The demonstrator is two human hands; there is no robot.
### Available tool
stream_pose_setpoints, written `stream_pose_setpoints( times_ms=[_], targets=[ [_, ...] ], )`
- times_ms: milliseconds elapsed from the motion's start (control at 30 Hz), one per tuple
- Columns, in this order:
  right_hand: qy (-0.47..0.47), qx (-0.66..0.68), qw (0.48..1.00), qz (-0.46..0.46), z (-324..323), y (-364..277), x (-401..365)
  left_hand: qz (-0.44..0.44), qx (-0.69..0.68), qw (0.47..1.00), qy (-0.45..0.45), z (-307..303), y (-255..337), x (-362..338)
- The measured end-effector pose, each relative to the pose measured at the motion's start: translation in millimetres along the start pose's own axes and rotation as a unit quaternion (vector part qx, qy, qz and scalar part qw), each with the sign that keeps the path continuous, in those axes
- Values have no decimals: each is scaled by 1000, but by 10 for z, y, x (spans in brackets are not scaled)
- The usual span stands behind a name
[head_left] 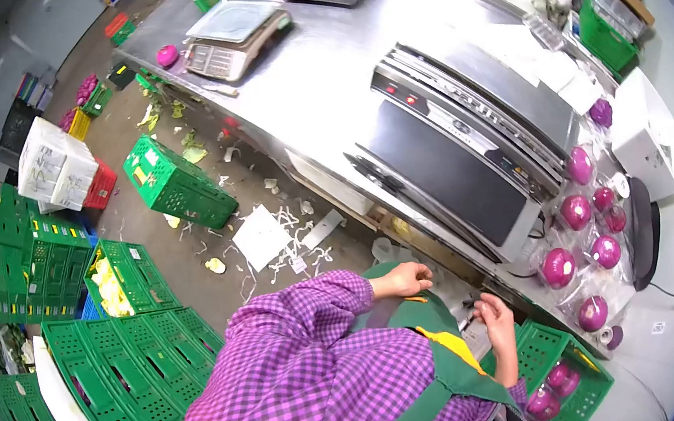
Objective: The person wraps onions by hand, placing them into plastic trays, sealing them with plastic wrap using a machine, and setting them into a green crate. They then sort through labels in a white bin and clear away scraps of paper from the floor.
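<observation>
Closest in, a purple checked shirt (309,378) and a green apron (445,367) fill the lower middle of the view. At the apron's upper edge the left hand (403,280) rests with its fingers curled in; whether its grip holds anything cannot be told. The right hand (494,317) sits at the near edge of the steel surface (333,56), fingers bent toward a small dark thing (469,305) just off the fingertips, and its grip is also too small to read. Wrapped purple balls (559,267) lie on the surface beyond the right hand, near it but apart. A wrapping machine (451,160) stands beside them. Below the right hand, a green crate (545,345) holds more purple balls.
</observation>
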State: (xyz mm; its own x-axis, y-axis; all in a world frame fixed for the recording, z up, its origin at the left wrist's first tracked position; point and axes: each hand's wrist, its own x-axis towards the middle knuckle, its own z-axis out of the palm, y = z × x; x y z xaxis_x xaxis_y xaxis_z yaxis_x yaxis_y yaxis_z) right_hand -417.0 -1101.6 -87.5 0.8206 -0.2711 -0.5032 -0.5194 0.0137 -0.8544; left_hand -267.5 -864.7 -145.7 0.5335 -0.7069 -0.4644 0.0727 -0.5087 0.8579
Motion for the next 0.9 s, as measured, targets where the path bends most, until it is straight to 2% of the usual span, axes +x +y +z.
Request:
stream_pose_setpoints(
  times_ms=[100,167,300,467,567,633,667,733,767,833,900],
  targets=[
    [-30,-2,999,-32,-238,-379,78,45,15,998,-44,-41,447,11],
    [-57,-29,998,-18,-511,-636,150,57,-85,990,-101,53,656,125],
    [-41,-41,996,-64,-1108,-951,313,28,-133,971,-196,104,1453,267],
    [-24,-28,995,-94,-2080,-1245,480,26,-146,959,-243,306,2143,615],
    [22,-17,997,-77,-2669,-1496,580,10,-131,965,-229,450,2359,851],
    [59,88,992,-72,-3086,-1499,794,-12,-124,972,-201,505,2488,961],
    [65,92,991,-72,-3299,-1488,926,-16,-123,973,-197,517,2526,1015],
    [83,267,953,-117,-3717,-1479,1218,-25,-114,976,-185,512,2590,1104],
    [89,270,952,-117,-3909,-1496,1368,-30,-109,978,-175,508,2640,1135],
    [208,243,941,-111,-4261,-1544,1677,-41,-131,978,-157,523,2641,1209],
    [249,202,940,-118,-4546,-1611,1919,-56,-127,981,-139,537,2720,1267]
  ],
)
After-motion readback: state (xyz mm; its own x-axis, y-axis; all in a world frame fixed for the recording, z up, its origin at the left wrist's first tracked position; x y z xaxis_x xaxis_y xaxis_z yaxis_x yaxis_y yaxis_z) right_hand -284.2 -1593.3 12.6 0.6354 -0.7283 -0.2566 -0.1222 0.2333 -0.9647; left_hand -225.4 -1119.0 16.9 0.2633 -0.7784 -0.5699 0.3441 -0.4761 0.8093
